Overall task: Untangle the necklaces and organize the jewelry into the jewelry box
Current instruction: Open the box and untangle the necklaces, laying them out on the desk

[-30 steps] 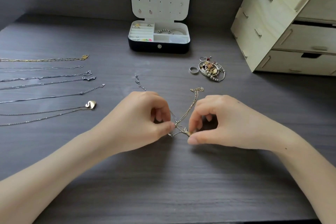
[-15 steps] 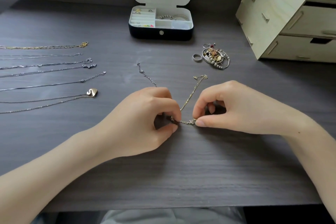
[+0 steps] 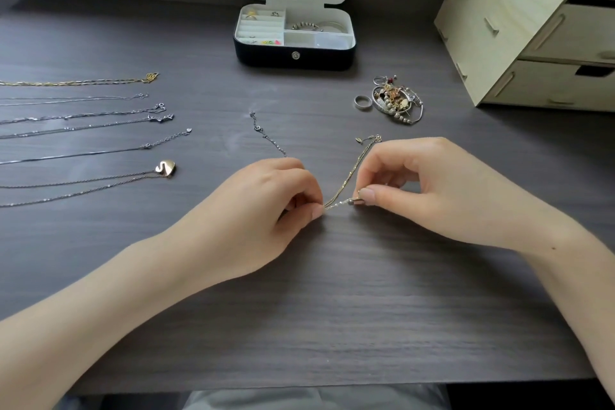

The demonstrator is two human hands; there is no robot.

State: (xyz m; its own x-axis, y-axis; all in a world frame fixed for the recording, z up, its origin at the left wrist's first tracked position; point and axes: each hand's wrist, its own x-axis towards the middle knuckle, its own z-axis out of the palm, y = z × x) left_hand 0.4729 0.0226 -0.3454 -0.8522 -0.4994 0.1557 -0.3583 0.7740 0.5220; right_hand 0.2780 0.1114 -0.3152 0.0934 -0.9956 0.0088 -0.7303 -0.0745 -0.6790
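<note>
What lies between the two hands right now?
In the head view, a short stretch of tangled chain runs from the left hand to the right hand, pinched by both.

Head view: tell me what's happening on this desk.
A person is working on a knot of thin gold and silver chains on the dark wood-grain desk. The left hand pinches one side, the right hand the other. Six necklaces lie straight in a row at the left. The open black jewelry box at the back holds some pieces; a heap of mixed jewelry lies beside a silver ring.
</note>
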